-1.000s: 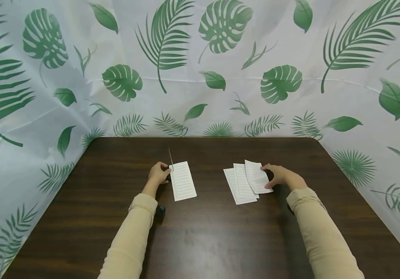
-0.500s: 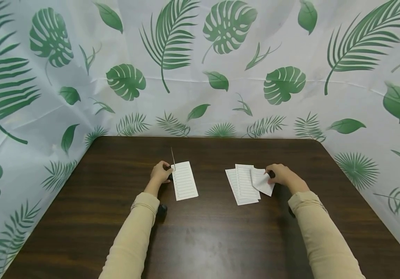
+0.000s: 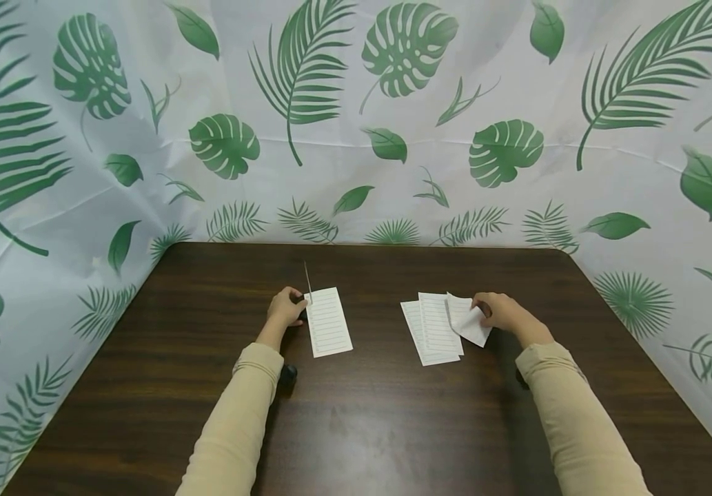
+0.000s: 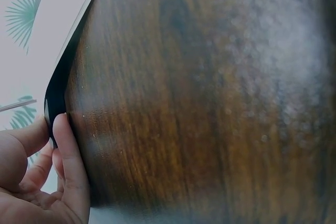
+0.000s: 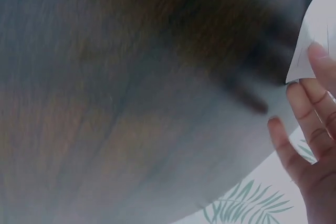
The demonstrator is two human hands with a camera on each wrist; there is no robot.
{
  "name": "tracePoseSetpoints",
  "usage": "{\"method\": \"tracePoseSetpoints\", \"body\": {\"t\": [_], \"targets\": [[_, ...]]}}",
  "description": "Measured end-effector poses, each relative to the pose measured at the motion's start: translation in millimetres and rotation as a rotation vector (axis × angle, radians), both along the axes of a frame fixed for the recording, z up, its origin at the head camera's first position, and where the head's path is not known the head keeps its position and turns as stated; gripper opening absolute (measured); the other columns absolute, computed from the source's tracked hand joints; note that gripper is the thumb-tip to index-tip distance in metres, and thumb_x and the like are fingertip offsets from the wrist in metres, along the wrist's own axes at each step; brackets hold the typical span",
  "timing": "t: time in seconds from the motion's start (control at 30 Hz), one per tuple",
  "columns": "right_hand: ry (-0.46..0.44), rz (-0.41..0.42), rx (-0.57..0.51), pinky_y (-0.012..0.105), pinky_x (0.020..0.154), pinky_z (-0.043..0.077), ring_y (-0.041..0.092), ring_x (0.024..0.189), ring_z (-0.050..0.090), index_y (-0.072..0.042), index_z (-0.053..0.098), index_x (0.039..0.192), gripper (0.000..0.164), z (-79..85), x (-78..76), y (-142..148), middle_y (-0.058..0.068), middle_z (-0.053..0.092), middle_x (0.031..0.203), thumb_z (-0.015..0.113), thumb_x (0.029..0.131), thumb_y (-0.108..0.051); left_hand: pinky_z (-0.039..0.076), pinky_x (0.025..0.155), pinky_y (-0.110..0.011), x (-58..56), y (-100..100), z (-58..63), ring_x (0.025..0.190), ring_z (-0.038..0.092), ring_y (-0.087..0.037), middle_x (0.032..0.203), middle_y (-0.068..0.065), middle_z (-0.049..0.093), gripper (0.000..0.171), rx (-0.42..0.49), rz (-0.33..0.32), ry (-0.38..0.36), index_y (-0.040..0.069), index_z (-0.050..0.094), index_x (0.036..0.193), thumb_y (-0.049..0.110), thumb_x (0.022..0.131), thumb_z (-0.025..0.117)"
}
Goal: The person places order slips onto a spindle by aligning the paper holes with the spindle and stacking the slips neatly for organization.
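Note:
In the head view my left hand (image 3: pixel 282 308) pinches the left edge of a lined white sheet (image 3: pixel 331 327). A thin pale stick (image 3: pixel 308 281) slants up from beside the fingertips. The left wrist view shows the thumb and fingers on either side of the sheet's raised edge (image 4: pixel 68 19), with a dark strip beneath it. My right hand (image 3: pixel 504 313) pinches a right-hand sheet (image 3: pixel 469 324) between thumb and fingers, its near part bent upward. That sheet overlaps two fanned lined sheets (image 3: pixel 436 327) to its left. The right wrist view shows its corner (image 5: pixel 302 69) between thumb and fingers.
A dark brown wooden table (image 3: pixel 356 420) bears all the sheets. Behind it hangs a white curtain (image 3: pixel 331 172) with green leaf prints. A small black device (image 3: pixel 288 375) sits at the left wrist, and another (image 3: pixel 521 378) shows beside the right sleeve.
The right hand's sheet, nearly flat a second ago, is now bent up and shifted slightly right, off more of the fanned sheets. The left hand and its sheet have hardly moved.

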State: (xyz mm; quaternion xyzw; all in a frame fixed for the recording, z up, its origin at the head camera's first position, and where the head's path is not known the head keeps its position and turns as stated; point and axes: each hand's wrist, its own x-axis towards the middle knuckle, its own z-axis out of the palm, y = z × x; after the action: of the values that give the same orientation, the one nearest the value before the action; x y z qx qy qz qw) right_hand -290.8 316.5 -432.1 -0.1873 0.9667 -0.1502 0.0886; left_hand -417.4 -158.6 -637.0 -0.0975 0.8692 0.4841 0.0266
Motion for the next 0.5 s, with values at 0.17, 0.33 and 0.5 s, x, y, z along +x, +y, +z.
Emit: {"method": "tracePoseSetpoints", "body": {"t": [0.17, 0.33, 0.5], "targets": [[-0.040, -0.022, -0.166, 0.025, 0.055, 0.041, 0.015, 0.065, 0.046, 0.007, 0.057, 0.095, 0.026, 0.1, 2.0, -0.4, 0.007, 0.053, 0.072, 0.072, 0.074, 0.005, 0.058, 0.052, -0.029, 56.4, 15.6, 76.9, 0.056, 0.066, -0.021, 0.127, -0.024, 0.048, 0.036, 0.021, -0.038, -0.015, 0.013, 0.054, 0.115, 0.036, 0.089, 0.064], [-0.186, 0.050, -0.319, 0.023, 0.053, 0.038, 0.014, 0.062, 0.041, 0.012, 0.049, 0.119, 0.043, 5.8, 0.7, -3.8, 0.005, 0.048, 0.068, 0.065, 0.079, 0.009, 0.059, 0.053, -0.033, 12.2, 5.4, 24.5, 0.059, 0.067, -0.025, 0.131, -0.024, 0.045, 0.037, -0.011, -0.009, -0.058, 0.014, 0.052, 0.118, 0.035, 0.089, 0.064], [-0.259, 0.070, -0.338, 0.021, 0.052, 0.034, 0.011, 0.057, 0.037, 0.011, 0.047, 0.124, 0.041, 7.6, 0.8, -4.1, -0.001, 0.039, 0.065, 0.055, 0.083, 0.011, 0.056, 0.044, -0.028, -39.8, -14.1, -53.3, 0.051, 0.064, -0.018, 0.126, -0.019, 0.046, 0.046, 0.038, -0.012, -0.017, 0.025, 0.053, 0.112, 0.052, 0.079, 0.069]]}}
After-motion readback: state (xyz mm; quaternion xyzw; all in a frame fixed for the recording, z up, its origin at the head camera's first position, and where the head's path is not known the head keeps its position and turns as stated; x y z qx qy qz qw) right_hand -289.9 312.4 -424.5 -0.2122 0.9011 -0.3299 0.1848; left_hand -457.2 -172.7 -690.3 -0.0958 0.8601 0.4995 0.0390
